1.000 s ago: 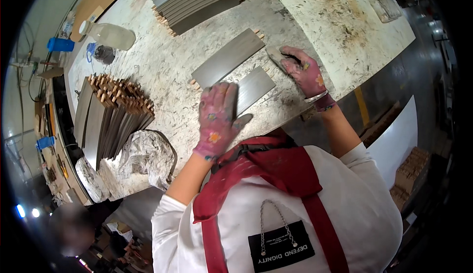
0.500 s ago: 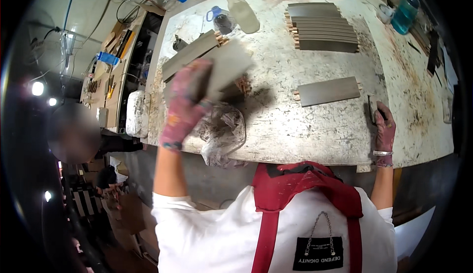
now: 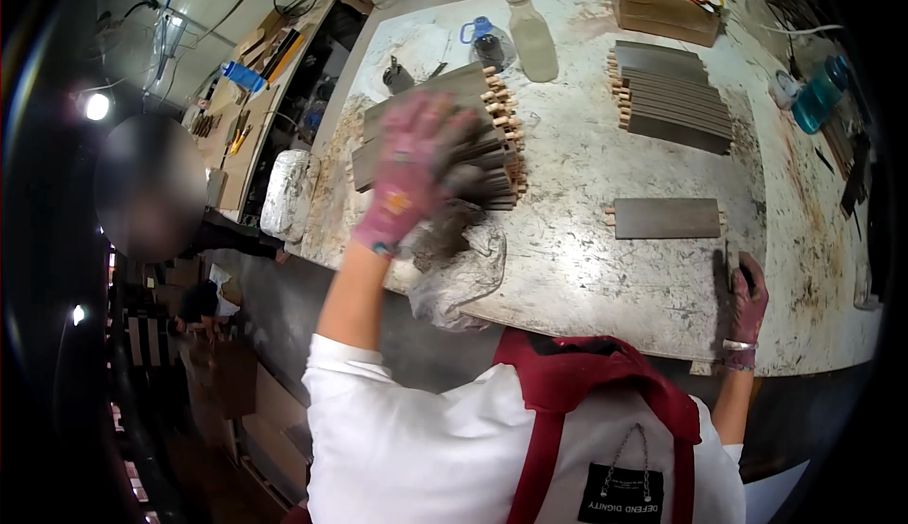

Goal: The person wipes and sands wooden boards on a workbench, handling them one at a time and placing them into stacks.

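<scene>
On the left of the table lies a stack of grey slats [image 3: 487, 169] with short wooden pegs sticking out of their ends. Over this stack is my left hand [image 3: 416, 150], in a stained pink glove and blurred by motion. Its fingers look spread across the slats. At the table's right front, my right hand [image 3: 749, 297], gloved too, grips a small flat block [image 3: 733, 257] standing on edge; its kind is unclear. Just beyond that block a single grey slat [image 3: 667, 218] lies flat, pegs at both ends.
Another row of pegged slats [image 3: 676, 98] lies far right, before a cardboard box [image 3: 667, 15] with scissors. A pale bottle [image 3: 534, 37] and a blue-capped jug [image 3: 487, 46] stand at the back. Crumpled plastic [image 3: 459, 283] hangs over the front edge. A person [image 3: 156, 193] is at left.
The view has shifted left. The slat my left hand held up, tilted, is no longer raised; that hand is now down over the stack. My right hand keeps the small block.
</scene>
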Action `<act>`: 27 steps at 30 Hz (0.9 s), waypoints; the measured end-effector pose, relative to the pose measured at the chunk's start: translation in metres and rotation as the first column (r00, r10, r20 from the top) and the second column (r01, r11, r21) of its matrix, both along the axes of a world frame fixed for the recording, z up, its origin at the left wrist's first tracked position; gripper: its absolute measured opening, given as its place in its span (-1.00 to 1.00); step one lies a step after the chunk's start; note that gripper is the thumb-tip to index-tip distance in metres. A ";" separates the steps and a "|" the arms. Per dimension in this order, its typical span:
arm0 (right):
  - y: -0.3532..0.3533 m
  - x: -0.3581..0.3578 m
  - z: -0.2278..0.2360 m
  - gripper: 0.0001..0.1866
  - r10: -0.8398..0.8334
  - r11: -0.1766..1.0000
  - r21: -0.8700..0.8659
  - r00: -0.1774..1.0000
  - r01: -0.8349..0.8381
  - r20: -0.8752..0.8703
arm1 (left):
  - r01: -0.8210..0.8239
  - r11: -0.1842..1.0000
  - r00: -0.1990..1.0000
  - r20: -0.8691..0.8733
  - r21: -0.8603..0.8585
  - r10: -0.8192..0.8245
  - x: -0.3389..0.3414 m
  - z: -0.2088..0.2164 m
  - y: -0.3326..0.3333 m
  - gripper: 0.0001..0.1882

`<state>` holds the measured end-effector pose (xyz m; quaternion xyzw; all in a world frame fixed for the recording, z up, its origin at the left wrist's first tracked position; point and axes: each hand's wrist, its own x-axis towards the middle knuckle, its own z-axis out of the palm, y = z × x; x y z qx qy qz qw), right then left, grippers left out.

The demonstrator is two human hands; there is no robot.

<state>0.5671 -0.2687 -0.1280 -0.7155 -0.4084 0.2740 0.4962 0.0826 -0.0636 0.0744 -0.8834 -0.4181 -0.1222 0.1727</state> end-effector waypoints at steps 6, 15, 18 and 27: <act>0.016 0.009 -0.018 -0.50 -0.076 0.994 0.046 0.929 0.099 -0.363 | 0.547 0.780 0.799 0.468 -0.305 -0.377 0.154 -0.133 -0.023 -0.33; 0.065 -0.001 0.017 -0.57 -0.006 1.000 -0.005 0.997 0.006 0.083 | 0.391 0.877 0.876 0.405 -0.280 -0.261 0.221 -0.220 -0.013 -0.31; 0.089 -0.001 0.009 -0.58 -0.046 0.999 -0.003 0.987 0.047 0.156 | 0.397 0.857 0.900 0.322 -0.329 -0.294 0.225 -0.200 -0.014 -0.35; 0.058 -0.025 0.019 -0.75 0.042 0.998 0.011 0.866 -0.054 0.499 | 0.342 0.860 0.929 0.274 -0.378 -0.248 0.229 -0.196 -0.019 -0.38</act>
